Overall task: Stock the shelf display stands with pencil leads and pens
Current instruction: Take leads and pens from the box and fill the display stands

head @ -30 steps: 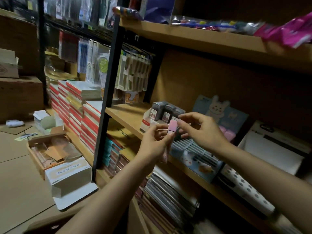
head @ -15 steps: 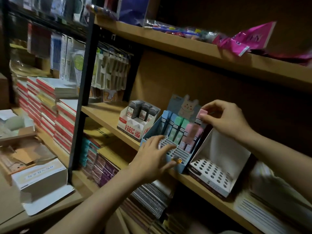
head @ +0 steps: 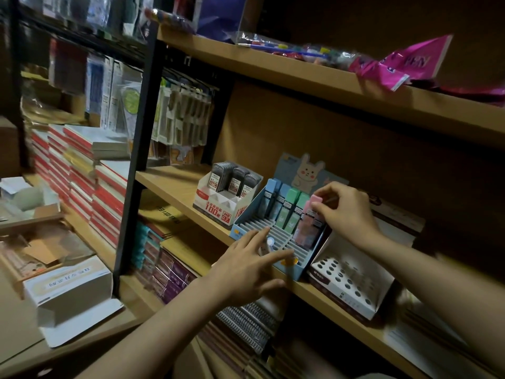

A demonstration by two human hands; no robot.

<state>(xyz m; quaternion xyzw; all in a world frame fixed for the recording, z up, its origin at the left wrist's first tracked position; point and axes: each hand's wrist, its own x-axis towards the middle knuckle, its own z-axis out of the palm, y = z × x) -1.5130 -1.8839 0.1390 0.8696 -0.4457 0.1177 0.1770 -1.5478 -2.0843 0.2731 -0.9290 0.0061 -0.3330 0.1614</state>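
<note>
Fingertips of the right hand (head: 345,212) pinch the top of a pink lead case (head: 314,205), which sits at the right end of the back row in the blue slotted display stand (head: 289,265), beside the green and blue cases (head: 287,212). Left hand (head: 246,263) is spread flat, fingers straight, pressing on the stand's front slots. Good bracing: keep it there so the stand doesn't slide on the shelf (head: 175,184). Push the case straight down along its slot, no twist, until its top is level with its neighbours. Readable print: red and white lead box (head: 218,205) left of the stand shows "100" and "HB 0.7". Pink packet (head: 410,65) on the upper shelf possibly reads "PEN", too blurred to confirm.
</note>
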